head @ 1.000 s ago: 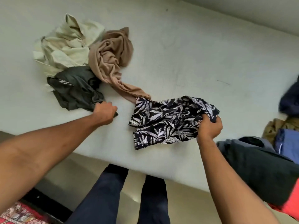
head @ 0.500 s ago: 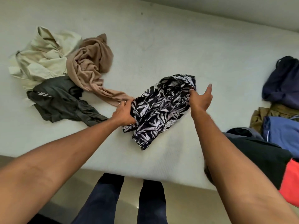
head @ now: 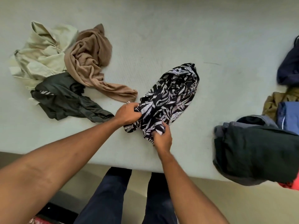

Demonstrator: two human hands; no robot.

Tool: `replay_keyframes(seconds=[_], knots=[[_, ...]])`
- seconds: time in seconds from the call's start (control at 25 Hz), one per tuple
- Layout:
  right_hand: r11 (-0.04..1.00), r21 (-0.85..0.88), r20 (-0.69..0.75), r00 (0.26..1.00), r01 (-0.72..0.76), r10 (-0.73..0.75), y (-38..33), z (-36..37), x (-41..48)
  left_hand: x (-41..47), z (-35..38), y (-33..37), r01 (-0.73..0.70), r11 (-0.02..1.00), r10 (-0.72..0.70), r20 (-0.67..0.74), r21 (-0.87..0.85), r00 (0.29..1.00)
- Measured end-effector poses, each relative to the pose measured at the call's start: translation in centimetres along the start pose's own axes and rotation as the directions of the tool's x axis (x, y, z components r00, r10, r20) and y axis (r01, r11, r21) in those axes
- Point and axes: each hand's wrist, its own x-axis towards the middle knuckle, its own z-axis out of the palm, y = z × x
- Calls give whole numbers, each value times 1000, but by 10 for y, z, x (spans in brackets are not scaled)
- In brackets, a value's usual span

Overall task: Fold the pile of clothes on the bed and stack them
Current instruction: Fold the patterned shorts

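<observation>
A black garment with a white leaf print (head: 171, 96) lies bunched in the middle of the pale bed (head: 161, 38), running from near edge toward the far right. My left hand (head: 127, 113) grips its near left edge. My right hand (head: 162, 137) pinches its near end, just right of the left hand. On the left lies the unfolded pile: a cream garment (head: 42, 52), a tan one (head: 90, 62) with a long trailing end, and a dark grey-green one (head: 64, 97).
Folded clothes sit stacked at the right: a dark green piece (head: 258, 152) on top of grey and red ones, with blue (head: 289, 117), olive (head: 273, 102) and navy (head: 289, 65) items behind. The bed's near edge (head: 113, 160) runs just past my hands; my legs stand below it.
My left hand left the dark grey-green garment and took the leaf-print garment's near left edge. My right hand came from the garment's far end to its near end. The garment now lies bunched lengthwise.
</observation>
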Motion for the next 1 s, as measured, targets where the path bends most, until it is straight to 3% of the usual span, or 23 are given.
replay_keyframes(seconds=[0.08, 0.16, 0.2, 0.28, 0.36, 0.4, 0.44, 0.48, 0.56, 0.64, 0.72, 0.88, 1.0], knots=[[997, 58, -28, 999, 46, -44, -19, -41, 21, -7, -11, -1, -69, 988, 82, -90, 139, 993], [987, 157, -23, 999, 39, -36, -53, -86, 46, -10, -15, -9, -167, 951, 183, -41, 259, 982], [964, 262, 4, 999, 30, -32, -79, -108, 54, -12, -16, -12, -186, 960, 188, 10, 211, 982], [843, 537, 129, 986, 22, -108, -138, -142, 66, -21, -12, -2, -46, 964, 72, 90, -261, 993], [646, 763, 150, 962, 34, -228, -192, -158, 77, -29, -11, 22, 262, 666, -141, 227, -698, 964], [574, 818, 129, 959, 40, -251, -212, -159, 80, -30, -10, 32, 334, 493, -186, 278, -803, 943], [558, 828, 107, 962, 53, -251, -225, -155, 78, -29, -9, 39, 350, 397, -221, 281, -848, 934], [606, 792, 92, 968, 71, -233, -226, -145, 77, -29, -9, 46, 345, 340, -246, 272, -875, 931], [819, 560, 73, 978, 121, -194, -204, -117, 66, -29, -6, 55, 332, 273, -263, 262, -903, 929], [947, 307, 246, 954, 91, -171, -156, -78, 43, -30, -1, 57, 335, 245, -266, 269, -910, 926], [981, 194, 442, 895, -22, -67, -106, -45, 14, -32, 5, 56, 334, 234, -268, 269, -913, 925], [951, 295, 346, 938, -92, -16, -48, -13, -22, -34, 15, 44, 223, 222, -340, 139, -949, 930], [964, 267, 333, 938, 3, -95, -57, -16, -27, -39, 24, 44, 181, 417, -257, 75, -891, 964]])
